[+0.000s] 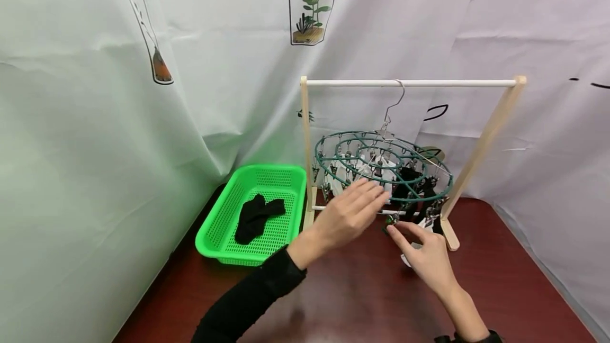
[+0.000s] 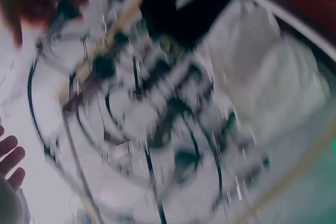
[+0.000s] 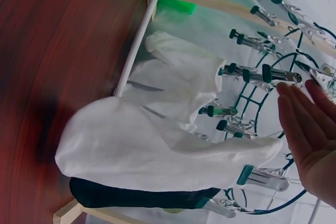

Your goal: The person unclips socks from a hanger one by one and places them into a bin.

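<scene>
My right hand (image 1: 426, 258) pinches a green-tipped metal clip (image 1: 391, 220) between thumb and forefinger, at the front lower edge of a round green clip hanger (image 1: 329, 159). Beside it, my left hand (image 1: 350, 215) is raised in front of the hanger with straight fingers, holding nothing. Only a few of its fingertips (image 2: 11, 156) show in the blurred left wrist view. A white sock (image 3: 157, 148) hangs from clips near my right hand, with a dark sock (image 3: 142, 194) close beside it. Other white socks (image 3: 178, 61) hang farther back.
The hanger's hook is over the white bar (image 1: 452, 83) of a wooden-legged rack (image 1: 491, 136). Left of the rack, a green basket (image 1: 216, 226) holds black socks (image 1: 257, 218). Both stand on a dark red table (image 1: 352, 300), with a printed white curtain (image 1: 229, 68) behind.
</scene>
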A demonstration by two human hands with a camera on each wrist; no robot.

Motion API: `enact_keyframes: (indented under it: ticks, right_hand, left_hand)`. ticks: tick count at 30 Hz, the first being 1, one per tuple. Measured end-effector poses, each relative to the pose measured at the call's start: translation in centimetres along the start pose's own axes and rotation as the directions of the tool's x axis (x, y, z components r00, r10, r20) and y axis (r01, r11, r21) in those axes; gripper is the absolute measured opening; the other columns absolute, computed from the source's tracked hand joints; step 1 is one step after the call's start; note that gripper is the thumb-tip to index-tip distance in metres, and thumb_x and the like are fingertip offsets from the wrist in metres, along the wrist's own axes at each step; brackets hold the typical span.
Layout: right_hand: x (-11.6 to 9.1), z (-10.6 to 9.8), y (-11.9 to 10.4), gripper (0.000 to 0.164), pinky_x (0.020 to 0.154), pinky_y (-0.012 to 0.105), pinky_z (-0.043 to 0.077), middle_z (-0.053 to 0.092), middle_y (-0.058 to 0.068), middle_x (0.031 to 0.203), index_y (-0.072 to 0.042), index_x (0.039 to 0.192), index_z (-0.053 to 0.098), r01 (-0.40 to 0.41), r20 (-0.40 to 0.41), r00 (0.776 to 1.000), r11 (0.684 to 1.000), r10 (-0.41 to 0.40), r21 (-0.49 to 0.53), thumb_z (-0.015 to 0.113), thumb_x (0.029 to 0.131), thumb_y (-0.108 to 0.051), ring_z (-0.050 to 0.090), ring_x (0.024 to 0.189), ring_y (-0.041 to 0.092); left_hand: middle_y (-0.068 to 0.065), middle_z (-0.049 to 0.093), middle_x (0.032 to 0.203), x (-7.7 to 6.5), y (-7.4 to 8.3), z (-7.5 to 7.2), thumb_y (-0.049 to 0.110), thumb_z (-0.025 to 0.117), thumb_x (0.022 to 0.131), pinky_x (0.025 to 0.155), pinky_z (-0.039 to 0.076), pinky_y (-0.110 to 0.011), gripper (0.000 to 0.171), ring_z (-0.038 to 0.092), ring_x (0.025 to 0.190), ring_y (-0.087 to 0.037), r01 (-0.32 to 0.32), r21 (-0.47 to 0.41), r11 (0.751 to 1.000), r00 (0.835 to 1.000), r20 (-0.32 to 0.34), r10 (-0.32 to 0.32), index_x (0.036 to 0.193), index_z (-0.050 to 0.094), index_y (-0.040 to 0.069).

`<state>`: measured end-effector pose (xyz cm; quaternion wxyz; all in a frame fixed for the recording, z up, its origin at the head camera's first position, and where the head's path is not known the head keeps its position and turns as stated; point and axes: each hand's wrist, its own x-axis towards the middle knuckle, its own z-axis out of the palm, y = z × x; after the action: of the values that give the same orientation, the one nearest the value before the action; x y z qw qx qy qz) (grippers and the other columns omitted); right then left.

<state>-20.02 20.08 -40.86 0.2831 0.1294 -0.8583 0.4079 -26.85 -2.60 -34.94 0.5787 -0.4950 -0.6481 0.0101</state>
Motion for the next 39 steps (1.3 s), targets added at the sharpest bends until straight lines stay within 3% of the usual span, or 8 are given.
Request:
enact_keyframes:
  ticks: [6,13,19,23,27,33,36,39]
  right_hand:
    - [-0.9,-0.6,0.0,0.026,0.085,0.007,0.048,0.083,0.015,0.114,0.001,0.124,0.082,-0.009,-0.023,1.000,1.000,0.009,-0.021,0.080,0.103,-0.014,0.080,0.101,0.028]
    - [-2.4,-1.1,0.7,0.024,0.065,0.028,0.051,0.084,0.009,0.108,-0.005,0.120,0.085,0.044,-0.056,0.997,0.994,-0.050,-0.102,0.085,0.097,-0.013,0.064,0.069,0.009]
    - [-3.8,-0.5,1.0,0.027,0.082,0.049,0.062,0.084,0.005,0.115,-0.011,0.122,0.085,0.048,0.009,0.999,0.988,-0.048,-0.150,0.088,0.096,-0.017,0.080,0.103,0.030]
    - [-4.7,0.0,1.1,0.029,0.076,0.040,0.061,0.084,0.001,0.110,-0.013,0.120,0.085,0.103,0.013,0.995,0.983,-0.102,-0.150,0.090,0.092,-0.015,0.078,0.090,0.015]
    - [-5.0,0.1,1.1,0.026,0.064,0.022,0.050,0.084,0.000,0.098,-0.011,0.112,0.086,0.166,-0.041,0.984,0.979,-0.172,-0.117,0.091,0.087,-0.006,0.059,0.066,-0.005]
    - [-4.0,-0.7,1.3,0.021,0.065,0.012,0.049,0.080,0.001,0.082,-0.006,0.094,0.085,0.264,-0.203,0.939,0.960,-0.277,-0.091,0.087,0.080,0.010,0.063,0.068,-0.005]
    - [-3.1,-1.5,1.4,0.019,0.063,0.011,0.047,0.078,0.005,0.077,-0.002,0.091,0.082,0.240,-0.274,0.929,0.969,-0.247,-0.060,0.085,0.081,0.013,0.060,0.070,-0.014]
    - [-2.0,-1.9,1.1,0.017,0.074,0.007,0.046,0.081,0.009,0.089,-0.002,0.101,0.083,0.166,-0.254,0.953,0.986,-0.163,-0.009,0.083,0.088,0.010,0.059,0.083,-0.023]
  left_hand:
    - [-0.006,0.074,0.141,0.9,2.7,2.0,0.011,0.072,0.108,0.121,0.045,-0.035,0.040,0.068,0.131,-0.020,-0.009,0.090,0.996,0.977,0.214,-0.010,0.147,0.070,0.006]
    - [-0.002,0.070,0.120,0.2,3.0,2.8,0.005,0.073,0.104,0.098,0.049,-0.029,0.040,0.063,0.105,-0.018,0.074,0.018,0.997,0.972,0.222,-0.076,0.143,0.070,0.002]
    - [-0.003,0.069,0.111,-0.2,2.8,2.9,0.009,0.074,0.106,0.095,0.050,-0.030,0.026,0.062,0.101,-0.019,0.165,-0.045,0.985,0.970,0.190,-0.154,0.131,0.074,0.003]
    - [-0.003,0.069,0.108,-0.4,2.7,2.7,0.012,0.076,0.107,0.096,0.050,-0.031,0.020,0.062,0.098,-0.019,0.218,-0.074,0.973,0.961,0.191,-0.200,0.125,0.075,0.004]
    - [-0.005,0.070,0.105,-0.8,2.2,2.4,0.012,0.077,0.106,0.111,0.051,-0.034,0.014,0.065,0.100,-0.021,0.278,-0.111,0.954,0.947,0.196,-0.253,0.118,0.075,0.004]
    - [-0.009,0.070,0.103,-1.6,1.4,1.9,0.010,0.067,0.111,0.127,0.040,-0.051,0.011,0.066,0.101,-0.025,0.364,-0.168,0.916,0.925,0.179,-0.335,0.110,0.073,0.002]
    - [-0.013,0.070,0.106,-2.1,1.0,1.7,0.011,0.059,0.115,0.127,0.038,-0.056,0.017,0.067,0.110,-0.031,0.409,-0.193,0.892,0.910,0.158,-0.383,0.110,0.071,-0.001]
    - [-0.017,0.071,0.113,-2.6,0.6,1.5,0.013,0.052,0.118,0.126,0.039,-0.057,0.025,0.066,0.126,-0.037,0.454,-0.197,0.869,0.890,0.154,-0.430,0.113,0.069,-0.003]
